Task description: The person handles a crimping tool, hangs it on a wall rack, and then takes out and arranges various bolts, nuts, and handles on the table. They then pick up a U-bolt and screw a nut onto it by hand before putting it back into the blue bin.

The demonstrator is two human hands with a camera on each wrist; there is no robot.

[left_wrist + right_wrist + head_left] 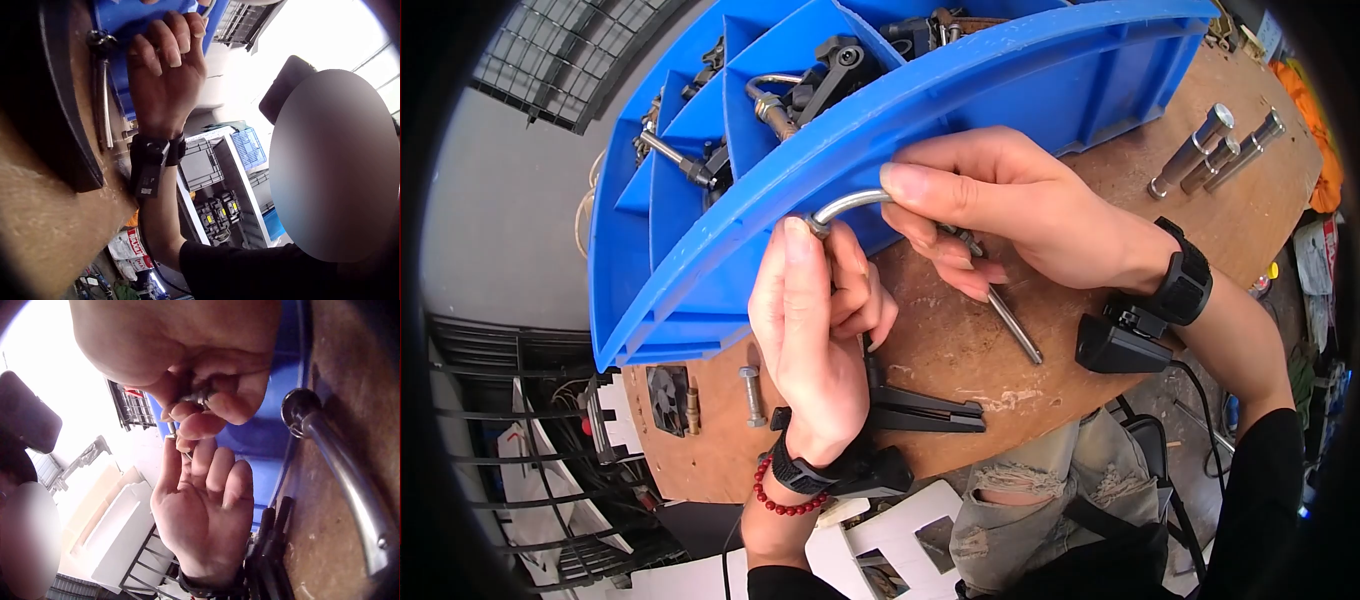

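A bent silver rod [855, 200] spans the two hands in front of a blue divided bin [900, 110]. The left hand [815, 330] pinches a small nut [818, 228] at the rod's lower end, thumb against it and the other fingers curled. Thumb and fingers of the right hand [1020, 210] grip the rod's other end; a threaded piece [965, 238] shows among them. In the right wrist view, the left hand [206, 506] lies beneath the right hand [187, 344], whose fingers partly hide the metal. The left wrist view shows the right hand [167, 75] with fingers bent.
A straight metal rod [1015, 325] lies on the wooden table [1080, 360] below the right hand. Metal pins [1195, 150] stand at the right. Nearer the left are a bolt [752, 397], a brass fitting [692, 410] and a square black part [667, 400]; a black clamp [925, 408] lies at the front edge.
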